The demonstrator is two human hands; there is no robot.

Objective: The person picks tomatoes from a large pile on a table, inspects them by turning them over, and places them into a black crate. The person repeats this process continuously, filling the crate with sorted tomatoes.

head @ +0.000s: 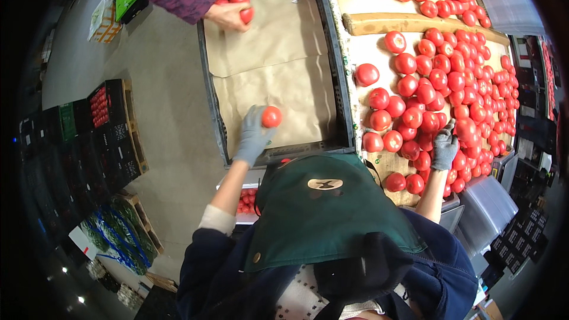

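My left hand (252,138), in a grey knit glove, is inside a black plastic crate (208,93) lined with brown paper (284,84). Its fingers and thumb curve around a red tomato (271,117) near the crate's close end. To the right, my right hand (445,149), also gloved, reaches into a wide spread of tomatoes (438,78) on a wooden sorting table (362,46). Its fingertips are against a tomato (466,129) that looks larger than those around it. Whether they grip it is hidden.
Another person's bare hand (231,15) holds tomatoes at the crate's far left corner. A wooden divider (400,23) crosses the table. Stacked black crates (89,142) stand on a pallet at left. Below my left forearm is a white box (246,218) of tomatoes. Clear plastic bins (486,213) stand at right.
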